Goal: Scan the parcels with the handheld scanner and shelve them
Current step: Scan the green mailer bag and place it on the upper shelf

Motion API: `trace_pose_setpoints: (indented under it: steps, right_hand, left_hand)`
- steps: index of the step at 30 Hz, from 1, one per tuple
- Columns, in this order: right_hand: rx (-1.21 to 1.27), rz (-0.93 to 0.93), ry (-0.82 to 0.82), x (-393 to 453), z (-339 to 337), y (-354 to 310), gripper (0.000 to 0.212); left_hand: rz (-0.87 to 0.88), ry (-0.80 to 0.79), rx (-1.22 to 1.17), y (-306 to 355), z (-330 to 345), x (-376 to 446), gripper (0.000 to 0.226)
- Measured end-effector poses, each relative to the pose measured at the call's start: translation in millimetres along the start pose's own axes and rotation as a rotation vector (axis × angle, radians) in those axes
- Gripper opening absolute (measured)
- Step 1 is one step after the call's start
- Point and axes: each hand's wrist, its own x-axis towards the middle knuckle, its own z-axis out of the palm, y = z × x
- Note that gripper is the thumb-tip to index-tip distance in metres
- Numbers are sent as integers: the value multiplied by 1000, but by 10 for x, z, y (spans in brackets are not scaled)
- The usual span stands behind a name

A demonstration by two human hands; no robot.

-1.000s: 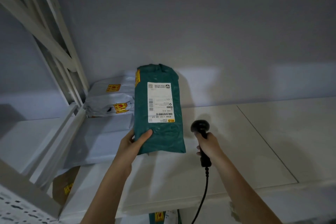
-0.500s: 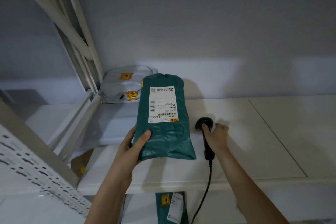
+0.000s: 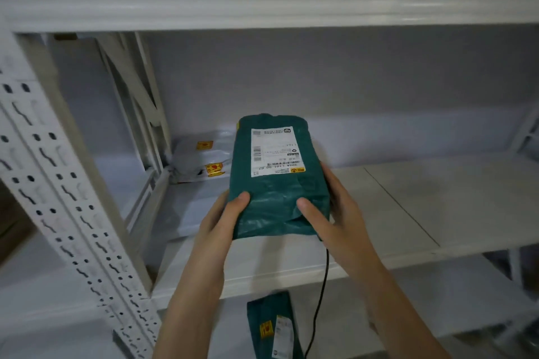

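Nearest the camera, a second green parcel (image 3: 274, 326) lies on the lower shelf, with a black cable (image 3: 322, 285) running down past it from under the right hand; the scanner itself is hidden, so I cannot tell where it sits.

Just above, both hands grasp the green parcel (image 3: 274, 178) at its near end. The left hand (image 3: 221, 221) wraps the near left corner with its thumb on top, and the right hand (image 3: 335, 213) wraps the near right edge, thumb on top and fingers curled down the side. Neither hand is nearer than the other; they sit level, one at each corner.

The parcel's long axis runs straight away from the person, toward the back of the middle shelf (image 3: 408, 213), its white label (image 3: 277, 151) facing up at the far half. Its near end seems lifted off the shelf board, though whether the far end touches I cannot tell.

So the parcel lies directly ahead of the hands, and the likely move is a push or set-down forward along that axis. To its far left, near the back corner, sits a grey parcel (image 3: 201, 157) with yellow stickers, close beside the green one's left edge, so a straight path should keep clear of it.
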Motion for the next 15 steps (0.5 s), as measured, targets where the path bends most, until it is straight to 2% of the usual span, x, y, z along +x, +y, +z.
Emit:
trace_pose_setpoints:
  steps: [2,6,10,15]
  right_hand:
    - [-2,-38,50,-174,-2,-262,54]
    - [-32,-100,85,-450,-21,-810,45]
    - [-36,-161,146,-658,-49,-1340,40]
    - [-13,-281,189,-789,-121,-1779,42]
  left_hand:
    - [52,-60,74,124,-45,-220,56]
    - [240,-126,138,455,-76,-609,40]
    - [380,-147,158,768,-18,-921,50]
    - [540,-156,172,1135,63,-1184,46]
